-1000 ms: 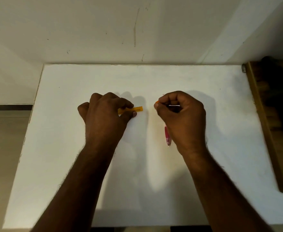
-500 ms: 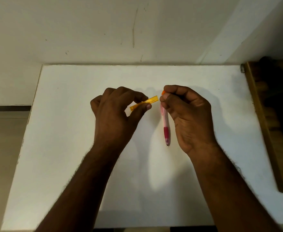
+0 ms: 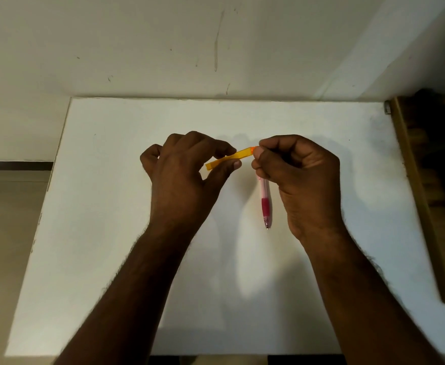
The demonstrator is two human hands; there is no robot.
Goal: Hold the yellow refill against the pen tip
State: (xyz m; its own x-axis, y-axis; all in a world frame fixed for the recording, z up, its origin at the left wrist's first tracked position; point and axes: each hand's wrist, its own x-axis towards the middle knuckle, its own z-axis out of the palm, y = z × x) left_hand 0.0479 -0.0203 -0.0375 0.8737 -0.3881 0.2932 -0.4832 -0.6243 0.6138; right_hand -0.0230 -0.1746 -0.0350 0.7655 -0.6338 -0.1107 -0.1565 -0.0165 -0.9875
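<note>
Fitting was the step in hand: left hand (image 3: 182, 177) pinched the orange cap (image 3: 229, 158) toward the pen (image 3: 265, 198) clenched in the right hand (image 3: 300, 177), whose top end at its fingertips probably next needed lining up.

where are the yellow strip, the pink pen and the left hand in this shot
yellow strip (image 3: 236, 156): head view, on its bare middle stretch between the two hands
pink pen (image 3: 265, 205): head view, on its dark pink grip near the tip
left hand (image 3: 182, 180): head view, on the back of the hand
</note>
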